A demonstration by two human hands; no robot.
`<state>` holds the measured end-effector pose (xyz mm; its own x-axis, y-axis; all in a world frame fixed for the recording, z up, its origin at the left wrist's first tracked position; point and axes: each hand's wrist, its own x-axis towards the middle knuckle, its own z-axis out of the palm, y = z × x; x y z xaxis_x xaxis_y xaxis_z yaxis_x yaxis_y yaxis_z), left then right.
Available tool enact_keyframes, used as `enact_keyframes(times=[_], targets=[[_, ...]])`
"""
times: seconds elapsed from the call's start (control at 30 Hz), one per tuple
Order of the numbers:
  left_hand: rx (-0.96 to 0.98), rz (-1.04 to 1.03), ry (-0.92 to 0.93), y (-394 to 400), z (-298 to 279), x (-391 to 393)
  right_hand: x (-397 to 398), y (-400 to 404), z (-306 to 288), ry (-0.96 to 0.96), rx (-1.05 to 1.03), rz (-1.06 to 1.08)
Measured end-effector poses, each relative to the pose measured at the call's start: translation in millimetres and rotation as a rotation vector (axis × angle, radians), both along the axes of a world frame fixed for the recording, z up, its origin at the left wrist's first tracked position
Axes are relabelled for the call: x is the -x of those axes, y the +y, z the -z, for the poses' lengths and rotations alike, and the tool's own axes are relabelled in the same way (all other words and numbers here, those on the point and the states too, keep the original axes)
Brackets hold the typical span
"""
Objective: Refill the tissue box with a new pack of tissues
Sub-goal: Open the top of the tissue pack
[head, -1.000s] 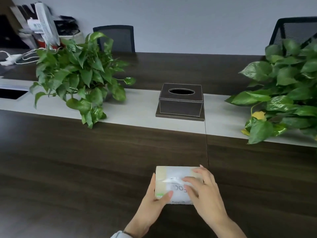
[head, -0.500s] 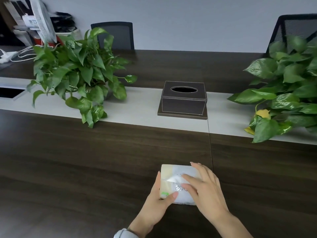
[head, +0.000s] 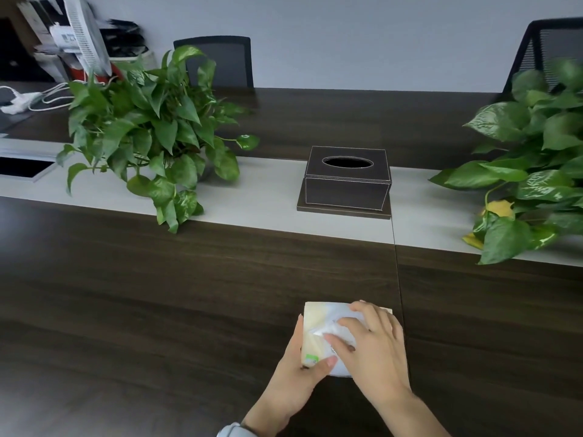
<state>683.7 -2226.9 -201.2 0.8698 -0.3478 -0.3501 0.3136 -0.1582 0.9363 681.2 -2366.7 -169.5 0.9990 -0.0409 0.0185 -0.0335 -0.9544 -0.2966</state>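
Note:
A soft pack of tissues (head: pixel 317 329) in pale yellow and white wrapping lies on the dark wooden table near its front edge. My left hand (head: pixel 295 380) grips the pack's left end, thumb on top. My right hand (head: pixel 375 351) rests over the pack's right part, with thumb and forefinger pinching the wrapper at its top middle. The dark brown tissue box (head: pixel 347 181) stands farther back on the table's grey middle strip, upright on a flat base. Its oval top opening shows only darkness inside.
A leafy potted plant (head: pixel 151 134) stands on the grey strip (head: pixel 262 197) left of the box, another plant (head: pixel 536 165) at the right. Two dark chairs stand behind the table. A fan, cables and clutter sit at the far left.
My right-hand fingers have slid toward the pack's middle and closed on the wrapper. The pack stays on the table. The view has shifted slightly.

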Motion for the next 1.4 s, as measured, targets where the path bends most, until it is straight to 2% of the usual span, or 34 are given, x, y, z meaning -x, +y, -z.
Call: enact_keyframes(times=[0.1,0.4,0.63,0.77,0.87,0.97,1.4], targets=[[-0.022,-0.022,0.018,-0.8,-2.0,0.3,-1.0,8.1,-6.1,-0.075,0.068,-0.036],[-0.056,-0.049,0.069,-2.7,-6.7,0.5,7.7,3.3,-1.3,-0.008,0.2,-0.093],[-0.074,-0.05,0.066,-5.4,-9.2,1.9,9.2,-4.5,-6.4,0.034,0.191,-0.109],[-0.07,-0.054,0.06,-6.0,-9.7,0.7,8.0,-10.5,-8.6,0.097,0.224,-0.128],[-0.079,-0.058,0.091,-6.2,-9.7,-0.8,-1.9,-15.4,-12.4,0.216,0.255,-0.16],[-0.087,-0.051,0.102,-7.7,-9.2,-1.9,-11.2,-20.1,-12.9,0.21,0.304,-0.246],[-0.1,-0.069,0.09,-12.1,-7.1,-3.6,-16.3,-30.9,-9.6,0.201,0.365,-0.3]])
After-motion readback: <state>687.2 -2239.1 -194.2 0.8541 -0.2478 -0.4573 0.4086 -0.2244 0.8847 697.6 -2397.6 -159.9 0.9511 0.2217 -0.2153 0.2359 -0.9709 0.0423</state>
